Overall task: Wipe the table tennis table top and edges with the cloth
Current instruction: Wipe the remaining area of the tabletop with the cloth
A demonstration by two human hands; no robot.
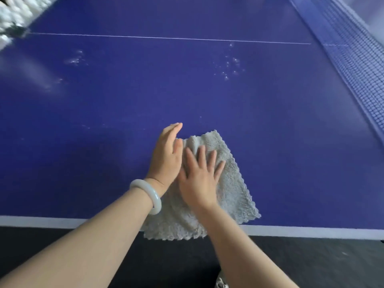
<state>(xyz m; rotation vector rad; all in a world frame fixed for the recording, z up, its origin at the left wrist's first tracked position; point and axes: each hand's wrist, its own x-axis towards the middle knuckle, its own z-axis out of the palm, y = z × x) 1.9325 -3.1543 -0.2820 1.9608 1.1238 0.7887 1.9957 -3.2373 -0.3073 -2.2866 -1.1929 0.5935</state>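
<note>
A pale grey fluffy cloth (234, 192) lies spread on the blue table tennis table (145, 90), its near corner hanging over the white near edge line (41, 221). My right hand (199, 179) presses flat on the cloth with fingers spread. My left hand (166, 159), with a pale bangle on the wrist, rests with straight fingers at the cloth's left border, partly on the bare table. Wet droplets (228, 67) speckle the table farther out.
The net (357, 65) runs along the right side. A white centre line (166, 38) crosses the far half. A blurred mass of white balls (14, 15) sits at the top left corner. Dark floor (311, 262) lies below the table's near edge.
</note>
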